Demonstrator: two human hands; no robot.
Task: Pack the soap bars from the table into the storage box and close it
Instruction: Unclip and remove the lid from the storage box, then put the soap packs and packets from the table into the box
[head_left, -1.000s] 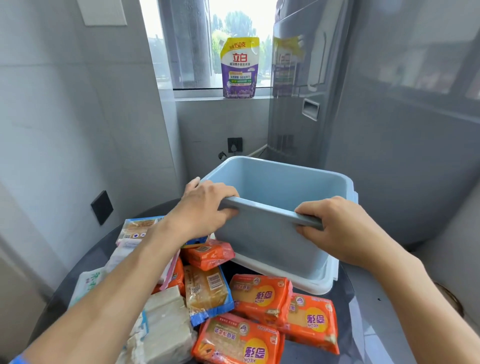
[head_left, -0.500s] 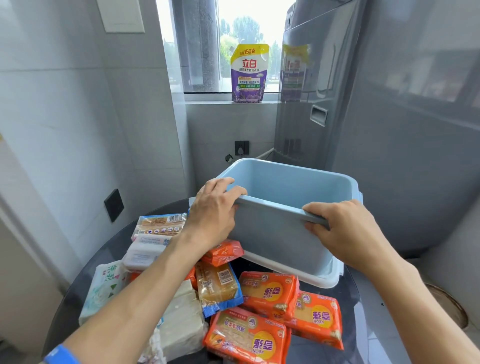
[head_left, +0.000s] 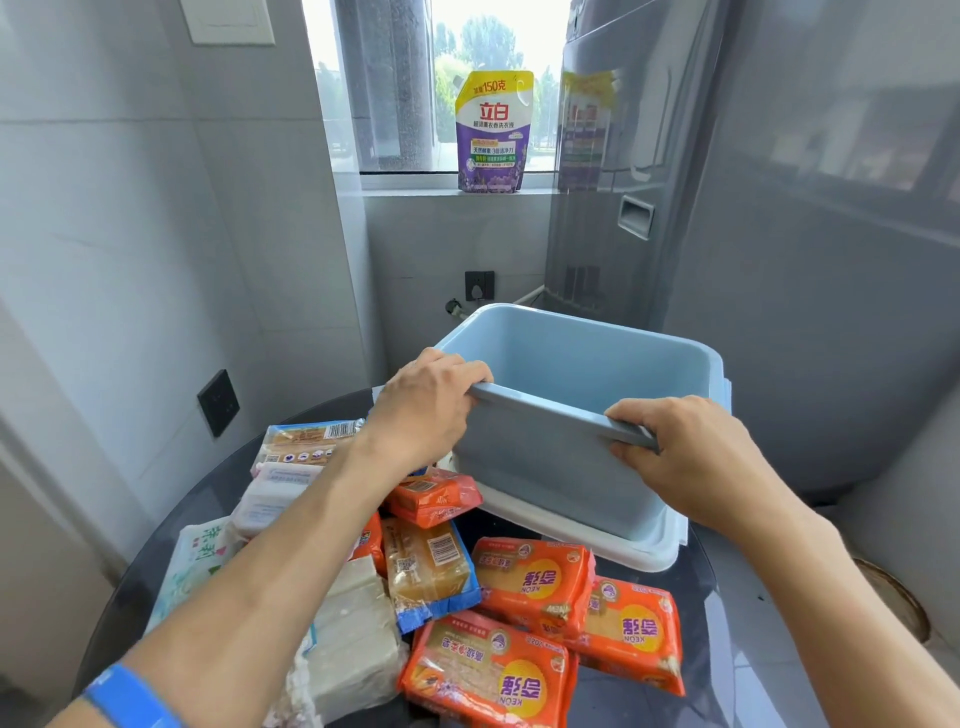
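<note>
Soap lies unpacked on the surface; both hands, left and right, have fingers clamped on the empty box rim; packing and closing remain.

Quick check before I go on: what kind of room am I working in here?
Most likely a home laundry or utility corner. A laundry detergent pouch stands on the windowsill, a tall grey appliance stands beside it, the walls are tiled, and wrapped soap bars are piled on the dark round table.
</note>
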